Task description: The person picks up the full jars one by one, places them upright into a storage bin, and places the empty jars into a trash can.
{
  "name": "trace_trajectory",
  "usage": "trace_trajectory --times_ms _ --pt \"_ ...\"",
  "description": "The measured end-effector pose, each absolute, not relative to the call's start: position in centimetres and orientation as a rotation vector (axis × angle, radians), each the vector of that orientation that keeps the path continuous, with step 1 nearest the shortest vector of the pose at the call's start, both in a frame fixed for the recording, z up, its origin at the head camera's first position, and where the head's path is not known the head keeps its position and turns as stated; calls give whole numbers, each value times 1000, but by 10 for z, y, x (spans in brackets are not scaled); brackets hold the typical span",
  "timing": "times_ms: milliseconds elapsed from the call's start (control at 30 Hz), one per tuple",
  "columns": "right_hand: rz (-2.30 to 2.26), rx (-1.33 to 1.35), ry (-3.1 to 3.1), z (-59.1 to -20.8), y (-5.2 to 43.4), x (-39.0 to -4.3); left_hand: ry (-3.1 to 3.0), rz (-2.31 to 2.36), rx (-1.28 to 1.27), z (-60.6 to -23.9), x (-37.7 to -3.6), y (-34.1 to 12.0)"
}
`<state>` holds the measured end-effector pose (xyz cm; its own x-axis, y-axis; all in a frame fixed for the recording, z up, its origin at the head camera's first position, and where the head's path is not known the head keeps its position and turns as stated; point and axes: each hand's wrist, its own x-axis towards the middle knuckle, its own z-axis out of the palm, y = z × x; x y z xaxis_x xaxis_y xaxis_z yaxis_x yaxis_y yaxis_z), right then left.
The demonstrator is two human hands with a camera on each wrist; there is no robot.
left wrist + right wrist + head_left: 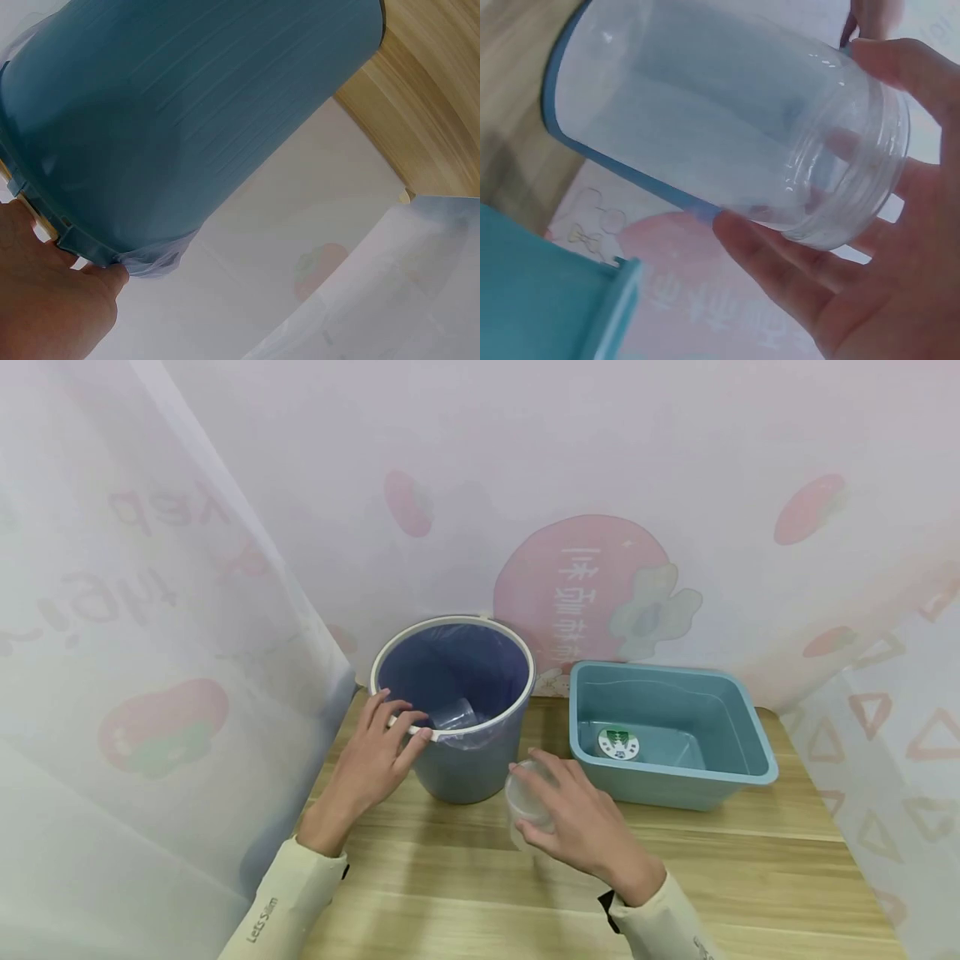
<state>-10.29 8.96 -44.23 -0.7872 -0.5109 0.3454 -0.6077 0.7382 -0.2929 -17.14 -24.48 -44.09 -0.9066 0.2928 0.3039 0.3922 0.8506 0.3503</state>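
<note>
My left hand (365, 770) grips the near-left rim of a blue trash bin (461, 781), its fingers over the white ring that holds a thin plastic liner. Seen from the left wrist, the bin's ribbed wall (187, 112) fills much of the view, with liner (161, 255) bunched beside the fingers. Inside the bin lies a clear plastic container (454, 715). My right hand (581, 818) holds a clear plastic jar (697, 112) around its threaded neck, just right of the bin. The jar shows no lid or contents in the right wrist view.
A rectangular teal tub (667, 787) with a round green-and-white sticker (618, 744) stands right of the bin. Both rest on a wood-grain table (465, 885). Pale printed curtains (450, 443) hang behind and on both sides.
</note>
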Motion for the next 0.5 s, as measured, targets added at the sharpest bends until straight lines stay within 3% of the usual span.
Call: trace_trajectory --times_ms 500 --pt "589 849 -2704 -378 110 -127 -2776 -601 -523 -440 -172 -243"
